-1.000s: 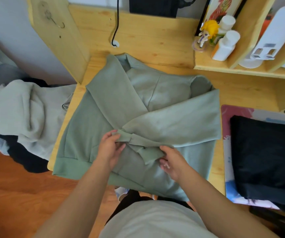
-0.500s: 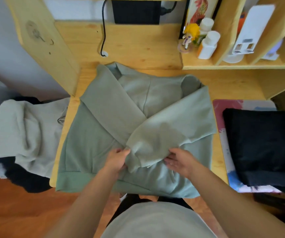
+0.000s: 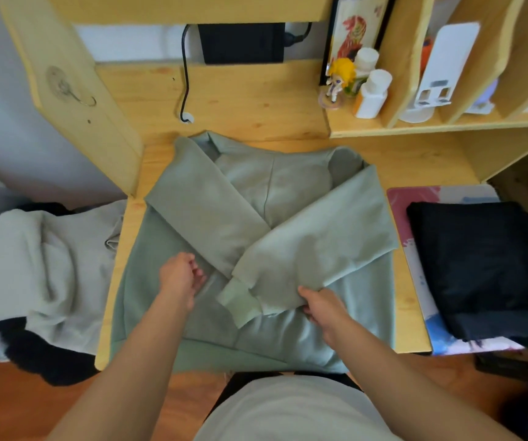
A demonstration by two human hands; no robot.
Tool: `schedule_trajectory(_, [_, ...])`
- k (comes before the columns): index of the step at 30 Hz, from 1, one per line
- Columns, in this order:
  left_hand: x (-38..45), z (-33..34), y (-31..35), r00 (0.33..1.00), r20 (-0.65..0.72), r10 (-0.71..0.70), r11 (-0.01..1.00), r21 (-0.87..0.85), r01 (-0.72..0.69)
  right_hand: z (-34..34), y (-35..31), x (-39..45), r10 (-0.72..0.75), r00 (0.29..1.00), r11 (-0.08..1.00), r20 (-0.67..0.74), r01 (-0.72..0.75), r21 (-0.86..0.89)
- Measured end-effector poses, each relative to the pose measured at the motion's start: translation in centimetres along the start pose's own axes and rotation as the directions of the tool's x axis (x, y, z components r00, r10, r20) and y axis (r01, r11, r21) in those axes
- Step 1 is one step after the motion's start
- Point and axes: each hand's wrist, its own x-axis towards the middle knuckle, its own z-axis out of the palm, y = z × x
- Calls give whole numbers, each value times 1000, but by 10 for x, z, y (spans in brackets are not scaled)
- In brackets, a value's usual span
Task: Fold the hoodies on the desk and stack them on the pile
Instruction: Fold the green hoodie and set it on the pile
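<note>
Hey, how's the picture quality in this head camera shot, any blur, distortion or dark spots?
Head view: soft, even daylight, no harsh shadows on the green hoodie; wide-angle bending bows the shelf and desk edges; the folded black garment is so dark its folds barely show; the left hand is slightly smeared.

Place: a home bedroom or study corner.
Evidence: wooden desk (image 3: 256,100) with cubby shelves, figurine (image 3: 339,79) upper right, clothes heap (image 3: 33,265) left.

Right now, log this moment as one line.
green hoodie: flat, sleeves crossed | right hand: pinching sleeve | left hand: free | black pile: right
</note>
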Motion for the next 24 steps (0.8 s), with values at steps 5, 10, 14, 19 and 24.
schedule_trajectory(5, [7,10,-10,970,208,-130,991,67,119,6,6,-11,-92,978,960,-186,137,245])
schedule_trajectory(10, [10,21,-1,987,158,30,980,-200,2,-2,-13,-24,-79,996,671,-32,77,737])
schedule_trajectory(14, [-14,-9,13,934,349,77,910,-406,77,-37,-38,-46,-143,988,558,58,32,829])
schedule_trajectory(19, [-31,-26,-40,940,335,-58,960,276,-39,-73,-35,-79,-170,968,607,183,-43,794])
schedule_trajectory(24, [-52,-17,-13,919,394,-7,965,-239,110,-71,-19,-87,-142,969,612,200,-73,787])
